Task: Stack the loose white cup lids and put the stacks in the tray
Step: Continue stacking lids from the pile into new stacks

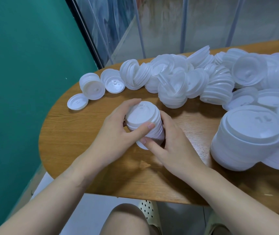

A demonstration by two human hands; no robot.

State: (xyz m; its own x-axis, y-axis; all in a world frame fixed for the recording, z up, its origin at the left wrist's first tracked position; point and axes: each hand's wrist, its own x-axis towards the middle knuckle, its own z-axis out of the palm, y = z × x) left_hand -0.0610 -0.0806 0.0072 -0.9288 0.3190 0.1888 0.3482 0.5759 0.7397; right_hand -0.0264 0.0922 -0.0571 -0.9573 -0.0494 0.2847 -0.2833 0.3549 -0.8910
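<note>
— Nearest the lens, at the bottom centre of the frame?
— Bare knee (pixel 127 217) and a perforated cream clog (pixel 148 212) under the edge of the wooden table (pixel 77 133).

— And the hands?
— Both curl round one stack of white lids (pixel 143 121) in the middle of the frame. Left hand (pixel 116 126) wraps it from the left side, thumb laid across the front; right hand (pixel 171 141) grips from the right, thumb pressing at the stack's base (which rests on the table, tilted slightly).

— Where are the other lids?
— A loose heap (pixel 177 78) runs across the upper centre. A short stack (pixel 92 85) and a single lid (pixel 77 101) lie at the upper left. Larger stacks (pixel 247 136) fill the right edge.

— Backdrop?
— Green wall (pixel 25 65) on the left, clear plastic strip curtain (pixel 169 22) along the top.
</note>
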